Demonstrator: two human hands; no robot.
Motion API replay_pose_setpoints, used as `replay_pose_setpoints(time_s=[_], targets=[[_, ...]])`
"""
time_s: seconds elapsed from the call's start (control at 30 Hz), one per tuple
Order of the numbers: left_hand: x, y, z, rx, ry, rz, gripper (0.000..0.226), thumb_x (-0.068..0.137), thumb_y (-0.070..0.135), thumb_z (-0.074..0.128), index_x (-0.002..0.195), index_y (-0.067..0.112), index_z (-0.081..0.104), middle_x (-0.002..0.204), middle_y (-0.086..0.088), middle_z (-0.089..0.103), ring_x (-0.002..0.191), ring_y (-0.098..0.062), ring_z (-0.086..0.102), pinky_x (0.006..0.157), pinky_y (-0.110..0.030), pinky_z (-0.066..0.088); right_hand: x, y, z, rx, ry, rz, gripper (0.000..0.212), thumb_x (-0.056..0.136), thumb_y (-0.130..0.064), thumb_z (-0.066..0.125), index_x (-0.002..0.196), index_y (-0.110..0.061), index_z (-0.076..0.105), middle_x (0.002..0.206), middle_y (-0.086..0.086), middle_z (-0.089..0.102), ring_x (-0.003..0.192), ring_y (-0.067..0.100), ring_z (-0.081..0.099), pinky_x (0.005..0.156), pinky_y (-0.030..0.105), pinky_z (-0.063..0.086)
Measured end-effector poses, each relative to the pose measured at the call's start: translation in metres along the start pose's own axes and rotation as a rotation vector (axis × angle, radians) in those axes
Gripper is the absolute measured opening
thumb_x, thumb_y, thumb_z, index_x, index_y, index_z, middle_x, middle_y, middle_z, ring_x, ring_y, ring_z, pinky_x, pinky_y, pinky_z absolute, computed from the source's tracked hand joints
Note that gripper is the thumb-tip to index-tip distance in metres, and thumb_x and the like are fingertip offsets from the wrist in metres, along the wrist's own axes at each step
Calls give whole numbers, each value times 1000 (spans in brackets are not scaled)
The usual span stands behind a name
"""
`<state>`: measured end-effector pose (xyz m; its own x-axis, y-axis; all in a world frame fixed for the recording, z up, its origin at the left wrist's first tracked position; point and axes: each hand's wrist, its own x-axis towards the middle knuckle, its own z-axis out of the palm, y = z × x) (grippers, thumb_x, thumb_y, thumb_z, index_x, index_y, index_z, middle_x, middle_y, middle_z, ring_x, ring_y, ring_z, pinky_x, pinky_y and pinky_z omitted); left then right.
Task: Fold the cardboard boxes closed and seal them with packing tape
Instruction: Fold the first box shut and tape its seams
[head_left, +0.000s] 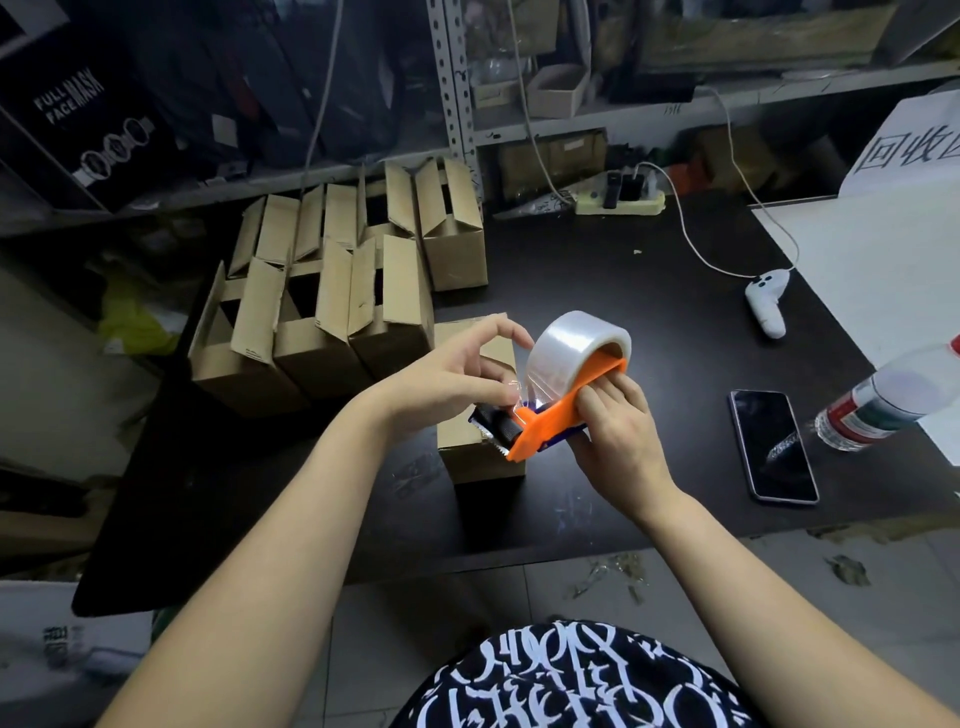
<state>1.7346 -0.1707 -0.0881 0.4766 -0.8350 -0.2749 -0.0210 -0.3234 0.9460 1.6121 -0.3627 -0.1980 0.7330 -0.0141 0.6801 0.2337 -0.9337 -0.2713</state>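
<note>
My right hand (618, 421) grips the handle of an orange tape dispenser (550, 415) that carries a roll of clear packing tape (582, 348). My left hand (462, 374) pinches the loose end of the tape near the dispenser's black roller. Both hands hover over a closed cardboard box (478, 457) standing on the black table (623, 291). Behind it, at the table's left, stand several cardboard boxes (332, 291) with their top flaps open.
A phone (774, 447) lies to the right of my hands. A plastic water bottle (883, 400) lies at the right edge. A white controller (766, 301) on a cable rests further back, near a power strip (618, 200). Metal shelving rises behind the table.
</note>
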Motion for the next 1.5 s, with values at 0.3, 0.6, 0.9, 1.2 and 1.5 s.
replay_pose_setpoints(time_s=[0.3,0.6,0.9,1.2,1.5], targets=[[-3,9,1,100,-86,-56,48,89,12,56,132,12,35,72,-8,60,76,-21,59,88,-34,51,-3,-3,6,2,25,-74,5,95,-14,52,93,-14,47,88,11,70,90,27,60,98,36,45],[-14,4,2,320,-24,88,48,79,4,69,124,19,62,112,-11,67,114,-25,64,109,-53,48,-4,-4,0,53,-15,36,51,70,11,84,94,-13,46,90,15,68,94,26,51,95,40,44],[-19,0,-2,409,88,191,19,95,13,74,114,17,77,112,10,76,115,-14,67,105,-46,52,-6,-7,0,109,-16,71,53,74,7,85,99,-16,44,94,16,69,98,25,51,97,38,41],[-20,-2,-4,178,-142,61,43,83,0,70,120,15,54,98,-20,66,92,-33,62,87,-41,56,-5,-13,1,76,-18,-14,9,88,-8,53,81,-10,48,80,9,59,82,26,48,88,37,46],[-23,3,-15,226,-335,48,40,87,-10,75,118,6,56,92,-26,60,93,-42,62,82,-34,56,-7,-20,2,91,-7,-95,37,82,5,66,89,-19,38,81,7,57,84,23,44,89,33,42]])
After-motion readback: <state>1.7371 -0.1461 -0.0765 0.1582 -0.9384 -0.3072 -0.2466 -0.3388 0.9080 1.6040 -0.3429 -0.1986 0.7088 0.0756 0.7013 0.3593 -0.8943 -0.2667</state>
